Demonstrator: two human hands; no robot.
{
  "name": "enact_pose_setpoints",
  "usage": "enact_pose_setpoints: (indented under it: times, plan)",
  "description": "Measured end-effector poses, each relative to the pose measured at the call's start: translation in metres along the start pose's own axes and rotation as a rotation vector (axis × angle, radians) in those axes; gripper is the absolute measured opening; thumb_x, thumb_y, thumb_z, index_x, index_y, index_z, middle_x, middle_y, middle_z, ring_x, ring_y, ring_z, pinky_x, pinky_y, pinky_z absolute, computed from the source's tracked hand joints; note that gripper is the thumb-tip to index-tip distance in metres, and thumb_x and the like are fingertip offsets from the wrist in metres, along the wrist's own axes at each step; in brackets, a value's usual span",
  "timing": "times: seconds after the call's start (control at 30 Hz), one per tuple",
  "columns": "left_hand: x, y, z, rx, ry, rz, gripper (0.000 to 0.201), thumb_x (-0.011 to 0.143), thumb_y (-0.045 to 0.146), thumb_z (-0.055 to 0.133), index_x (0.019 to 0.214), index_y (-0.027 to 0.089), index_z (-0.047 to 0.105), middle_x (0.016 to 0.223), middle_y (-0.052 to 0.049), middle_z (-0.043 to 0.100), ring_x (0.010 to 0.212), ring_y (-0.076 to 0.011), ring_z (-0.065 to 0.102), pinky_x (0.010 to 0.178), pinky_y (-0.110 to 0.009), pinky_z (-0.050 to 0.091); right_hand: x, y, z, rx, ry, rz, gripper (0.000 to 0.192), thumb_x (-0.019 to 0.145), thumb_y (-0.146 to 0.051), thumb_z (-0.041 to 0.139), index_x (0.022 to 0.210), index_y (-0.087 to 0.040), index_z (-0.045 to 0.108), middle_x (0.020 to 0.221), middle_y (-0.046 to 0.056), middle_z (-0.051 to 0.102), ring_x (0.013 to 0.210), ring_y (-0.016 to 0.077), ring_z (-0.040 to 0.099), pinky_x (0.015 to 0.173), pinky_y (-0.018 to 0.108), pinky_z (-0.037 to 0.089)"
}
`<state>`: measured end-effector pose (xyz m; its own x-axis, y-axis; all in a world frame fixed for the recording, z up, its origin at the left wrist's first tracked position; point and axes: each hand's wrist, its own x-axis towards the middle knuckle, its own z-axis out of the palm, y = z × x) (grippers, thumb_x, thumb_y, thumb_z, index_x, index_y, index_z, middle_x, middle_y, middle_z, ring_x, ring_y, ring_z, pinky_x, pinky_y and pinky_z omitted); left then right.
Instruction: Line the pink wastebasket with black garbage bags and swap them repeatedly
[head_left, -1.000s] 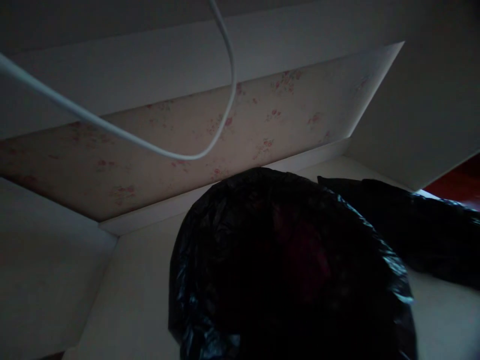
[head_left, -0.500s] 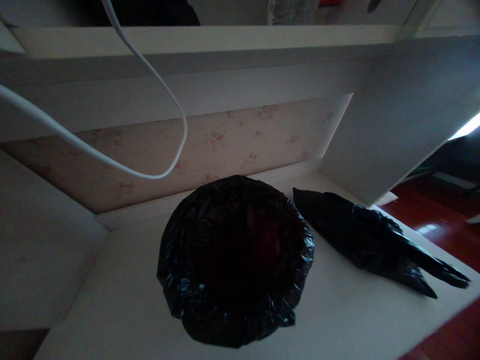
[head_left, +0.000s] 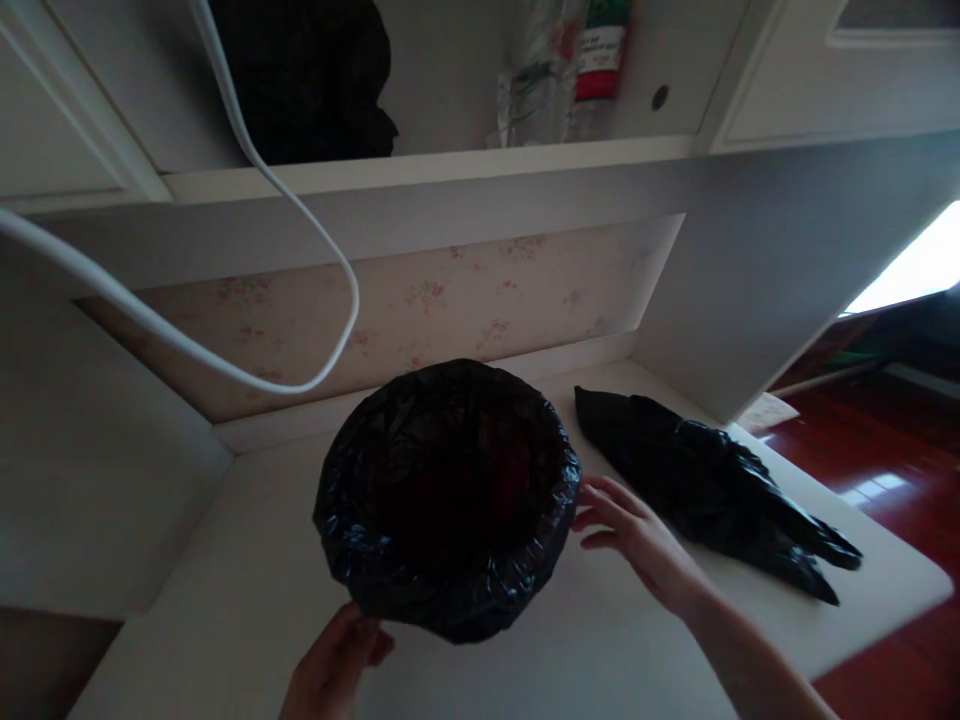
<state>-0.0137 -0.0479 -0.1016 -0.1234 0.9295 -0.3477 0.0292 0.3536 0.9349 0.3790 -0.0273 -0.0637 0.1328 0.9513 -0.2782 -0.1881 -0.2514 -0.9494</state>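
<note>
A round bin lined with a black plastic bag (head_left: 517,575) stands on the white surface, its mouth facing up toward me. The bag is folded over the rim, and the inside is dark with a faint reddish patch. My right hand (head_left: 619,520) is at the bin's right side, fingers spread and the tips at the bag's outer edge. At the lower left edge of the bin is my left hand (head_left: 337,655). Its fingers are partly hidden under the rim and look loosely bent, not wrapped round anything. Neither hand visibly grips the bag.
A folded black plastic bag (head_left: 697,480) lies to the right on the white tabletop (head_left: 247,560). A white cable (head_left: 349,310) hangs in a loop at the left. The shelf (head_left: 442,175) above holds a dark bag (head_left: 315,90) and clear bottles (head_left: 536,90). Side panels stand left and right.
Both my hands have come into view at the bin's sides. The view has tilted up, showing more of the shelf. The bag's lower edge looks tucked closer to the bin.
</note>
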Motion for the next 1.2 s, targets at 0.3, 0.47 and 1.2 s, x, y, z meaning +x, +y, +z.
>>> enact_pose_setpoints:
  times: [0.3,0.47,1.2]
  plan:
    - [0.000,-0.005,0.031,-0.793,-0.194,-0.208,0.015,0.072,0.022,0.084,0.086,0.025,0.081,0.104,-0.007,0.082,0.095,-0.0288,0.077,0.074,-0.035,0.063,0.000,0.027,0.026,0.544,-0.064,0.084,0.043,0.084,-0.045,0.083,0.121,-0.027,0.069,0.103,0.002,0.078,0.085,0.0183,0.072,0.076,0.034,0.057]
    - [-0.005,0.010,0.032,-0.844,-0.291,-0.195,0.013,0.078,0.020,0.081,0.090,0.025,0.081,0.104,-0.006,0.082,0.092,-0.0262,0.077,0.073,-0.034,0.065,-0.001,0.025,0.024,0.618,-0.110,0.077,0.052,0.087,-0.038,0.082,0.134,-0.027,0.063,0.109,0.004,0.079,0.088,0.0180,0.073,0.077,0.032,0.057]
    - [-0.030,0.006,-0.003,-0.928,-0.243,-0.084,0.025,0.082,0.029,0.074,0.104,0.033,0.083,0.115,-0.007,0.081,0.109,-0.0351,0.076,0.100,-0.049,0.060,-0.021,0.008,0.028,0.610,0.030,-0.013,0.082,0.073,-0.034,0.088,0.147,-0.047,0.055,0.103,-0.003,0.081,0.086,0.0190,0.074,0.087,0.036,0.055]
